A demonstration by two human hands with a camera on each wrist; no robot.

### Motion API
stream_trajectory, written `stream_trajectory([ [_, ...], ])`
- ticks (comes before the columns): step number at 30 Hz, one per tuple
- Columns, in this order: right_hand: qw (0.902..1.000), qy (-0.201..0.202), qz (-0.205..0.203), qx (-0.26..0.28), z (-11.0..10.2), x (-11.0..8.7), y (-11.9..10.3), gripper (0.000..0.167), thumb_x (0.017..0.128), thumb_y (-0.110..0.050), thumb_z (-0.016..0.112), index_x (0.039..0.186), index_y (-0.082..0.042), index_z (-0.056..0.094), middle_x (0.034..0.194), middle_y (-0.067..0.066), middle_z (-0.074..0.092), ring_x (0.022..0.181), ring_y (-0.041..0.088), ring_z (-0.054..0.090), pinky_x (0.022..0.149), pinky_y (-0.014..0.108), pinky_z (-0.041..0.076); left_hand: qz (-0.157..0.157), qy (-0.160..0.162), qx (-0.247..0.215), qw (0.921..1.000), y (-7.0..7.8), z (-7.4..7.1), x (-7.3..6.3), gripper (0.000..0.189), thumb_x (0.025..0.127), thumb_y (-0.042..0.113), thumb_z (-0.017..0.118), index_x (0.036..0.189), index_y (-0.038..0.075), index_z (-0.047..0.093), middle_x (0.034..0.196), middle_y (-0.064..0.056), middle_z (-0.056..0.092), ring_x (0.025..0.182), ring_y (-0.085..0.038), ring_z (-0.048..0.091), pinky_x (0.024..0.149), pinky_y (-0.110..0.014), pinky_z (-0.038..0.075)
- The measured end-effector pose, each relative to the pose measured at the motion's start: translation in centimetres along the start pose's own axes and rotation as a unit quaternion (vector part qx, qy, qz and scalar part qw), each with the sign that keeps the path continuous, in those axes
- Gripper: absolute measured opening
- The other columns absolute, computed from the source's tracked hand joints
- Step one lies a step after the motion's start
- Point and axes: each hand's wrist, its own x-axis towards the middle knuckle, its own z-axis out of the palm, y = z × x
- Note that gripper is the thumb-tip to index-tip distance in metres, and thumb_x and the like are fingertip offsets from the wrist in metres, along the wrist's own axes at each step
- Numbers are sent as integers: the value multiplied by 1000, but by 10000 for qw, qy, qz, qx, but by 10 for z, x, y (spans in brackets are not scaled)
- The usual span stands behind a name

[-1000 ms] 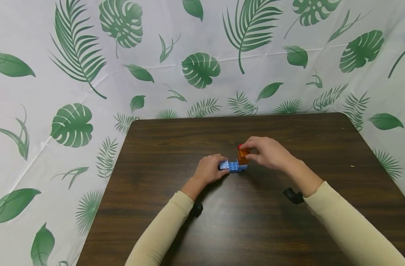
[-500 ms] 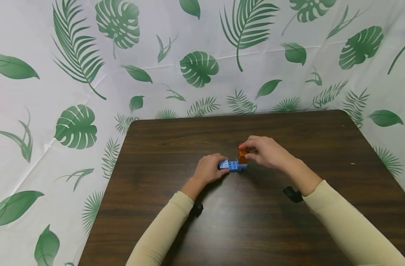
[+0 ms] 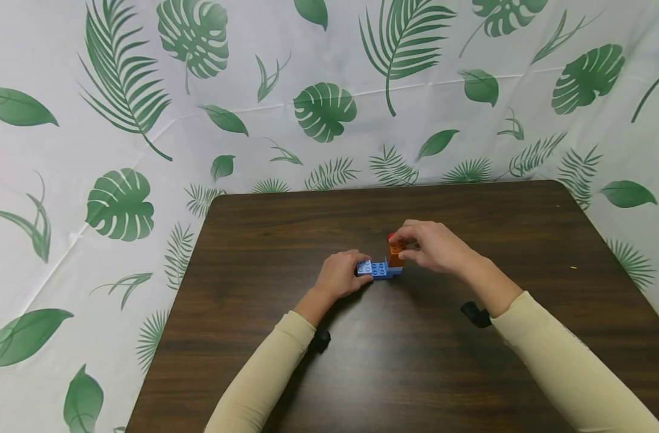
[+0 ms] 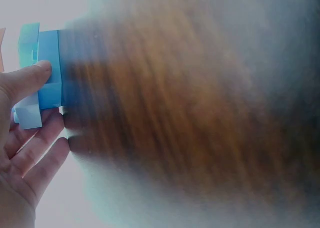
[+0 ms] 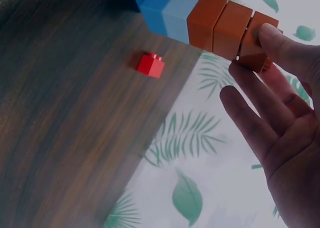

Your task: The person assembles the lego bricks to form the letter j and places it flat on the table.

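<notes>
Low on the table, blue bricks (image 3: 380, 269) form a base, with a light blue brick (image 3: 364, 267) at the left end. My left hand (image 3: 340, 273) grips that end. In the left wrist view its thumb (image 4: 37, 73) presses one side of the blue bricks, fingers on the other. A column of several orange bricks (image 5: 232, 30) stands on a light blue brick (image 5: 181, 12) at the base's right end. My right hand (image 3: 432, 245) pinches the uppermost orange brick (image 5: 256, 40) between thumb and fingers. Thin dark seams show between the orange bricks.
A small red brick (image 5: 151, 65) lies on the dark wood table (image 3: 286, 228) just behind the orange column. Black wrist-camera mounts (image 3: 476, 314) sit under the forearms. A white leaf-print cloth (image 3: 275, 144) hangs behind the table.
Both hands keep their holds on the bricks. Only the head view has shifted slightly.
</notes>
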Motion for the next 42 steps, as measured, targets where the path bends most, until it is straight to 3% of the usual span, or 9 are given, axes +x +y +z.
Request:
stream_trajectory([
  [8,9997,-225,92,52,-2,5,0,34,87,-17,76,120,-14,69,113,1,67,98,23,64,84,46,52,-74,-33,-10,10000,0,-2,-1,40,84,43,76,116,19,72,106,5,68,89,-14,65,76,-35,52],
  [24,9980,-424,415,225,-1,2,-1,34,90,-20,73,123,-15,64,113,2,68,100,21,63,88,48,50,-59,-68,-60,9999,0,-3,-1,41,84,43,76,116,19,72,107,5,68,89,-14,64,76,-34,52],
  [32,9986,-406,282,180,0,2,1,33,90,-21,73,122,-17,62,110,1,67,100,21,63,88,48,51,-46,34,-52,10000,0,-1,-1,40,84,43,77,115,19,72,107,5,68,89,-14,65,77,-34,52],
  [36,9964,-474,323,627,-1,4,6,33,93,-30,70,122,-17,64,111,0,67,101,20,62,87,46,51,-52,-3,-60,10000,0,0,-1,40,84,43,76,116,19,72,107,5,68,89,-14,65,76,-35,52],
  [39,9933,-310,469,1008,-2,7,15,35,98,-39,60,124,-16,64,115,2,66,103,22,61,88,47,51,-39,-32,-51,10000,0,0,0,40,84,44,76,116,19,72,107,5,68,90,-14,64,76,-34,52],
  [42,9909,93,644,1181,2,11,29,37,102,-37,51,126,-12,64,121,7,64,106,26,59,90,50,48,-74,-38,-31,10000,1,1,0,40,84,43,76,116,19,72,107,5,68,91,-14,65,77,-34,52],
])
